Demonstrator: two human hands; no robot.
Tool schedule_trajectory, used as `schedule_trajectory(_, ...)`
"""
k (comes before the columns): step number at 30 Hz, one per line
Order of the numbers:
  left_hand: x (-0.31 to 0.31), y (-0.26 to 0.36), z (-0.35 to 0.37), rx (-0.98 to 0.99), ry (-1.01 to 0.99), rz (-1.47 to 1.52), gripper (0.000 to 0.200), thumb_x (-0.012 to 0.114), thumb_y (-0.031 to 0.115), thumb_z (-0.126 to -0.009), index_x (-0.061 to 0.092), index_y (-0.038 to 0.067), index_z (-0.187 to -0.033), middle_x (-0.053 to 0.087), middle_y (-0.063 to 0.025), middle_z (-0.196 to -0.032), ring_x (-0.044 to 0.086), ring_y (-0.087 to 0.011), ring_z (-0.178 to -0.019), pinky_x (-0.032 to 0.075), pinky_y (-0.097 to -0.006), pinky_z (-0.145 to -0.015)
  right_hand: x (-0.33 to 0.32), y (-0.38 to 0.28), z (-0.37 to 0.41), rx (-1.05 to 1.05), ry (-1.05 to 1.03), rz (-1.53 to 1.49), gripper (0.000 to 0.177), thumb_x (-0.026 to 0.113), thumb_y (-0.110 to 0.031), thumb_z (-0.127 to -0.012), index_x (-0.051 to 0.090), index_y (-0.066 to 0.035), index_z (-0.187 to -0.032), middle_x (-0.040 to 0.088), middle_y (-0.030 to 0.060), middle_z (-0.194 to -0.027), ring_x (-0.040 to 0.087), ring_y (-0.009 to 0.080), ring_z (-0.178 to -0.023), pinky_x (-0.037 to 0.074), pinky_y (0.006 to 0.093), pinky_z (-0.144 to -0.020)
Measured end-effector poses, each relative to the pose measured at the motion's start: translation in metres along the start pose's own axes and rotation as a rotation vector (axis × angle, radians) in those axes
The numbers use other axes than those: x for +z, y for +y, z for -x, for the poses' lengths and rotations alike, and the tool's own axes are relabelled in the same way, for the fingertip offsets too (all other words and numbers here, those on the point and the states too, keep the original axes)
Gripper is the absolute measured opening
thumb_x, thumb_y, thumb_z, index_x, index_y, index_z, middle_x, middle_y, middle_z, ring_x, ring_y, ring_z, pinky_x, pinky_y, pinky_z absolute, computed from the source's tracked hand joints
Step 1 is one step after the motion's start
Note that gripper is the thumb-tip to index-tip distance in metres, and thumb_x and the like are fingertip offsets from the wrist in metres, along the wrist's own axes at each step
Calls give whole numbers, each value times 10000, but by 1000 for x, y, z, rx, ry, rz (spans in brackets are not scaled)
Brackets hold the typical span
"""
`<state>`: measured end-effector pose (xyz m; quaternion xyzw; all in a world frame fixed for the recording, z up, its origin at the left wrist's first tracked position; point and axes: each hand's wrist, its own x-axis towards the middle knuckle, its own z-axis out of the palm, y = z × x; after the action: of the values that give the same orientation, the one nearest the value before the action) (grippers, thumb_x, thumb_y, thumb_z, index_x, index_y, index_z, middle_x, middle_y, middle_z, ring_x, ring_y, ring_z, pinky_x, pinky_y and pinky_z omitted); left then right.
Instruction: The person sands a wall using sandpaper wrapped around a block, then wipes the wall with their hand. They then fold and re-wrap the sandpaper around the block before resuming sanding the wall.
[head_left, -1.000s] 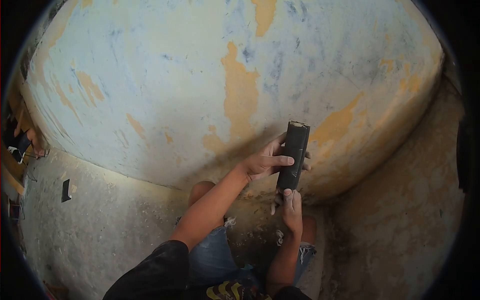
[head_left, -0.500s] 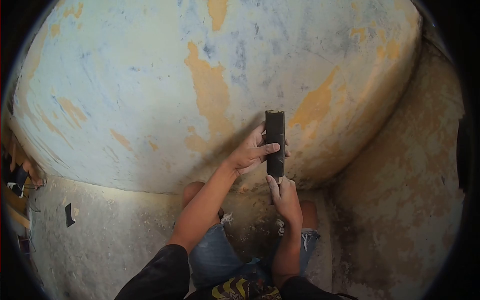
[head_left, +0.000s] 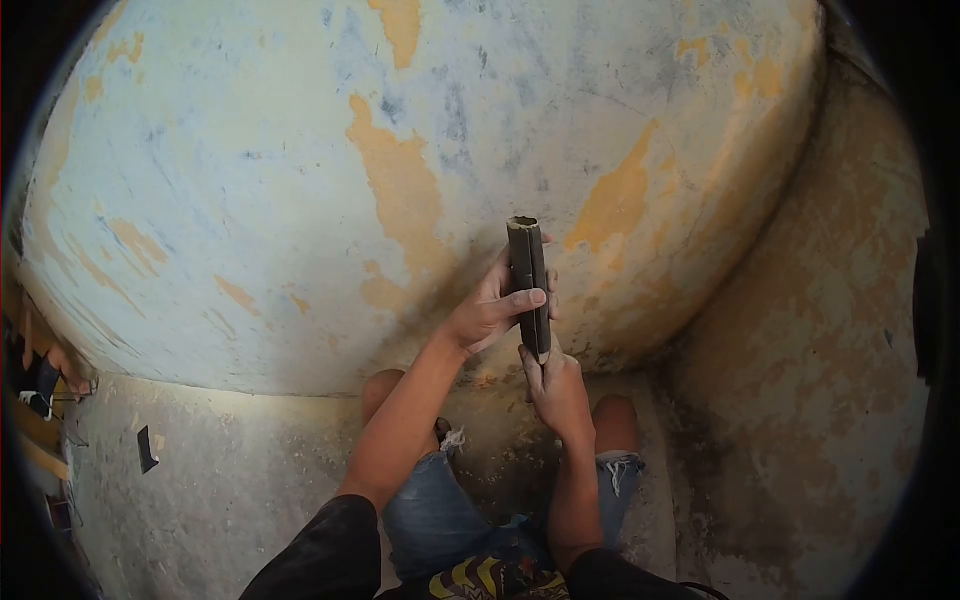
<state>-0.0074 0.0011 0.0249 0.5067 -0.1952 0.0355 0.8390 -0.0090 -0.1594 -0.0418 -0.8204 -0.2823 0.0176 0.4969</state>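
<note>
Before the wall (head_left: 300,180), left hand (head_left: 490,310) and right hand (head_left: 555,385) grip folded sandpaper (head_left: 528,275).

Floor (head_left: 230,470) is what I see carrying everything: bare grey concrete, dusty, mottled with pale smears. It runs along the foot of the wall (head_left: 250,200), and the joint between them shows as a light curved line. It's darker and stained close to the wall base, in the middle of the view. One small dark flat piece (head_left: 147,448) lies on the floor at left, alone, near the wall joint. There's clutter (head_left: 40,400) at the far left edge, too small and dark to name. A person crouches on the floor, knees (head_left: 385,385) up near the wall; feet hidden. I can't tell whether the right-side surface is floor or another wall.
</note>
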Motion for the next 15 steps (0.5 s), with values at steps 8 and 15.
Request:
schedule_trajectory(8,1,0,0,29,-10,70,654,760,202,-826,364,105,-1337,525,-44,-913,605,-167,-733,486,-339,-705,0,-10,9,-78,-172,-513,560,382,-527,-1037,490,15,-1124,511,106,-620,596,275,-546,469,377,-548)
schedule_trajectory(15,3,-1,3,128,-125,210,525,772,238,-774,387,126,-1113,481,-23,-802,551,-137,-568,466,-299,-590,18,34,1,103,-440,-1044,661,208,-673,-1002,469,-67,-1045,400,9,-627,530,209,-474,455,322,-518)
